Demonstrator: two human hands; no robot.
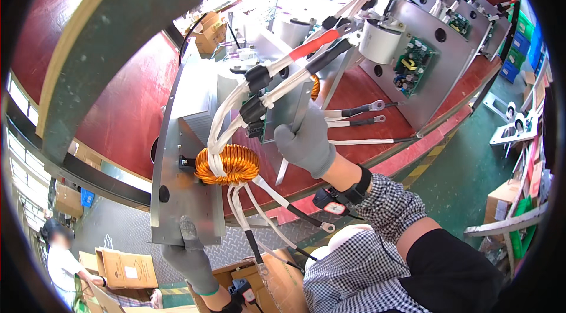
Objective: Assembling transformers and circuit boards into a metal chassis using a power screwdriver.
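Observation:
My left hand (pixel 191 257), in a grey glove, is closed on the lower edge of a bent grey metal chassis (pixel 177 210), a finger lying on its face. My right hand (pixel 309 143), gloved too, is closed round the edge of the chassis's other upright plate (pixel 290 113). Between my hands sits an orange copper-wound ring coil (pixel 230 165). Thick white cables (pixel 221 117) loop through the coil and rise to red and black sleeved ends. More cable ends with ring lugs (pixel 326 226) hang below it. The chassis's far side is partly hidden by cables.
A red bench (pixel 348 97) carries further metal units, one with a green circuit board (pixel 414 66) and a white cylinder (pixel 380 41). Loose lugged cables (pixel 359 111) lie beside my right hand. An open cardboard box (pixel 283 280) stands below. Another person (pixel 65 269) is at lower left.

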